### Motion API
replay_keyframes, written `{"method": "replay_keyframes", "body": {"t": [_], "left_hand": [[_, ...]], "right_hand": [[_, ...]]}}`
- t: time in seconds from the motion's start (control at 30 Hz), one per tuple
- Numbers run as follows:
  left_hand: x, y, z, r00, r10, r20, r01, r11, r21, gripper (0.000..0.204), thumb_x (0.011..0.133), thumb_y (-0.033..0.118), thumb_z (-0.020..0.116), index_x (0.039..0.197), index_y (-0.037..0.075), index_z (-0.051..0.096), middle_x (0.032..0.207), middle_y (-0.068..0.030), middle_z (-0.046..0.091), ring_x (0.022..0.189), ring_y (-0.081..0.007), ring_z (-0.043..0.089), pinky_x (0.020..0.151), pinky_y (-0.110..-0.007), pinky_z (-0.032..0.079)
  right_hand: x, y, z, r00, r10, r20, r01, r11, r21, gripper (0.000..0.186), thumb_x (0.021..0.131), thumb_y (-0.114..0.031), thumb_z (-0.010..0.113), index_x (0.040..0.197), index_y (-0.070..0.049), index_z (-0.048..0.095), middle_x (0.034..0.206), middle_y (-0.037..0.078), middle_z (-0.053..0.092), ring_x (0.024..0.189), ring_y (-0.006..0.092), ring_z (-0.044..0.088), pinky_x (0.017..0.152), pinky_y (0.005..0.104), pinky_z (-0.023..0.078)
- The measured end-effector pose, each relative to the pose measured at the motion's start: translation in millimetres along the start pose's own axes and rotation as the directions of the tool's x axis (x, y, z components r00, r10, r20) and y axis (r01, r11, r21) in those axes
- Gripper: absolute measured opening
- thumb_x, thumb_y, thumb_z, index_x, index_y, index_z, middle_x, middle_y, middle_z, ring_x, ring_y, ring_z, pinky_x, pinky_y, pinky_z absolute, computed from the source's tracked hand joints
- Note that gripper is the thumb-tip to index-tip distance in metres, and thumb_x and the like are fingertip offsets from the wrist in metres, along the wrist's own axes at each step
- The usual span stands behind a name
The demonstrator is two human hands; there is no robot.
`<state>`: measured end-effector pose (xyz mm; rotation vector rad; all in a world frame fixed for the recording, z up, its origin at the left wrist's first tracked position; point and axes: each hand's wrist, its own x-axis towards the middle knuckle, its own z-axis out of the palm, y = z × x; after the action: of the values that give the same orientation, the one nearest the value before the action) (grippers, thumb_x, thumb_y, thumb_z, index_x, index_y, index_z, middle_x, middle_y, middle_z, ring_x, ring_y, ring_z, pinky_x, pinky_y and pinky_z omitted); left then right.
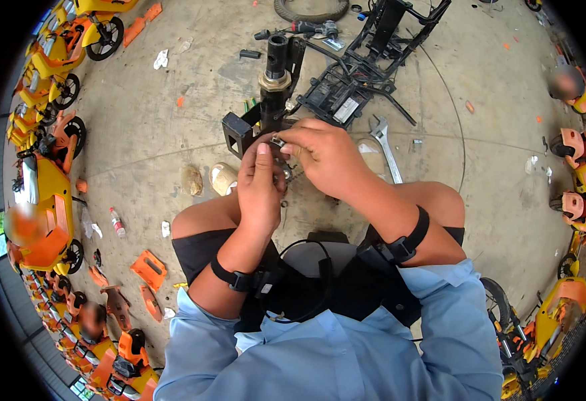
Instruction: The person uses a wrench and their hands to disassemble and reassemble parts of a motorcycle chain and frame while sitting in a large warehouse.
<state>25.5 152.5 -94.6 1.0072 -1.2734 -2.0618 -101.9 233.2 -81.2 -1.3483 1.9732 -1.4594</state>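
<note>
Between my knees a black metal frame part with an upright tube [276,60] stands, a brass-coloured ring nut [274,81] around it. A square black bracket [237,131] juts from its lower left. My right hand [316,147] pinches a small shiny metal piece [277,141] between thumb and fingertips, low by the tube. Close beside it my left hand [261,184] is closed, thumb pointing up and fingers curled by the same spot. What the left fingers hold is mostly hidden. The small piece's exact kind is too small to tell.
An adjustable wrench [388,148] lies right of my hands. Beyond are a black scooter frame [353,87], a power tool [306,28] and a tyre [311,9]. Left lie a bottle [116,222] and orange panels [149,270]. Yellow-orange scooters [52,200] line both sides.
</note>
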Motion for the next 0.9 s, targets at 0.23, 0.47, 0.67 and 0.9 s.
{"method": "replay_keyframes", "body": {"t": [0.23,0.47,0.67,0.9], "left_hand": [[7,-3,0,0.997,0.016,0.079,-0.023,0.995,0.093,0.032,0.102,0.029,0.061,0.118,0.001,0.064,0.086,0.0007,0.063,0.057,-0.0018,0.044,0.048,-0.019,0.034],[15,-22,0,0.986,0.155,0.065,-0.165,0.962,0.219,0.02,0.097,0.018,0.069,0.106,0.001,0.068,0.085,0.003,0.063,0.059,-0.0027,0.044,0.052,-0.021,0.036],[13,-21,7,0.953,0.284,0.107,-0.3,0.831,0.469,0.012,0.089,0.01,0.072,0.096,0.0,0.068,0.083,-0.0011,0.063,0.059,-0.005,0.046,0.053,-0.023,0.039],[14,-14,12,0.926,0.299,0.232,-0.378,0.748,0.545,0.012,0.084,0.007,0.073,0.088,0.001,0.063,0.082,-0.0033,0.062,0.059,-0.0076,0.048,0.053,-0.025,0.041]], "right_hand": [[-2,-1,-16,0.997,-0.079,0.019,0.081,0.983,-0.166,0.016,0.088,-0.009,0.068,0.104,-0.005,0.07,0.091,0.013,0.068,0.081,0.0339,0.067,0.07,0.0404,0.054],[-5,5,-25,0.975,-0.14,0.172,0.205,0.868,-0.453,0.014,0.089,-0.015,0.068,0.099,-0.006,0.066,0.088,0.011,0.069,0.077,0.0338,0.067,0.066,0.0414,0.055],[-11,0,-26,0.959,-0.236,0.159,0.283,0.738,-0.612,0.009,0.079,-0.01,0.064,0.086,-0.007,0.06,0.079,0.008,0.064,0.077,0.0266,0.068,0.068,0.0374,0.054],[-17,-7,-37,0.945,-0.235,0.226,0.326,0.67,-0.667,0.007,0.075,-0.012,0.064,0.08,-0.007,0.063,0.077,0.007,0.066,0.072,0.0233,0.068,0.068,0.0343,0.054]]}}
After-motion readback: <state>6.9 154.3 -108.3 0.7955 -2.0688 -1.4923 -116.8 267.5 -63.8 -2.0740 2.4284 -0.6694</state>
